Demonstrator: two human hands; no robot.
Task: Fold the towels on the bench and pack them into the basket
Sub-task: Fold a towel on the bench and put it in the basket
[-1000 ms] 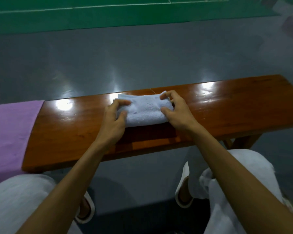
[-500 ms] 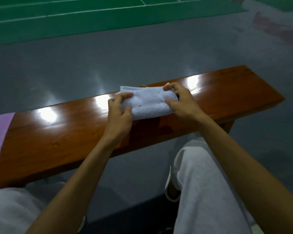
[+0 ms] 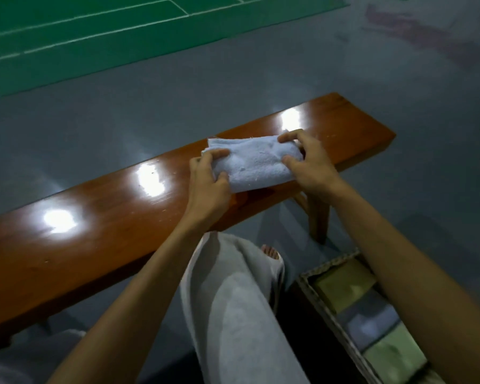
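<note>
Folded towel gripped, not yet packed

Nearest, the woven rectangular basket (image 3: 311, 289) already holds folded green and grey towels (image 3: 344, 281). Beyond it, left hand (image 3: 208, 184) and right hand (image 3: 311, 164) pinch opposite ends of the folded pale-blue terry towel (image 3: 258, 164) at the glossy brown wooden bench's (image 3: 108, 217) near edge.

Bare bench (image 3: 100, 217) stretches left of the towel (image 3: 257, 164); the right forearm (image 3: 399, 259) overhangs the basket (image 3: 316, 300).

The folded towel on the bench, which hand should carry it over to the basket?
Right, probably. The basket sits on the person's right, under the right forearm, and the right hand grips the towel at its right end. The left hand, gripping the other end, would have to cross over.
</note>
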